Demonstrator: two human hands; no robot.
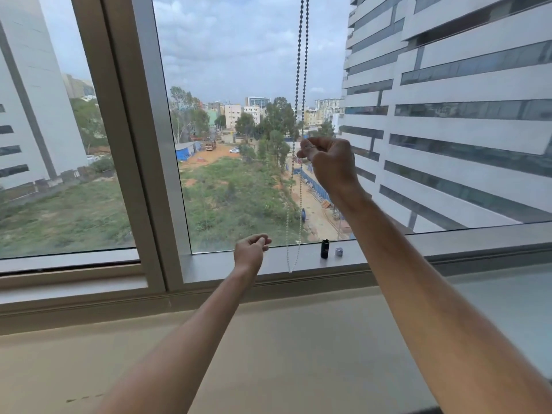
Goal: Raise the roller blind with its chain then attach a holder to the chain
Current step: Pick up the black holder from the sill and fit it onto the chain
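A beaded chain [301, 70] hangs in a double strand from the top of the frame down in front of the window glass, its loop ending just above the sill. My right hand [328, 162] is raised at mid height and pinches one strand of the chain between thumb and fingers. My left hand [252, 249] hovers lower, left of the chain's bottom loop, fingers loosely curled and holding nothing. A small black holder [325, 249] stands upright on the window sill [209, 264], right of the chain. The blind itself is out of view.
A small grey-white piece [339, 251] sits beside the black holder on the sill. A thick window mullion [140, 144] stands to the left. A wide beige ledge [268, 354] lies below the sill, under my forearms.
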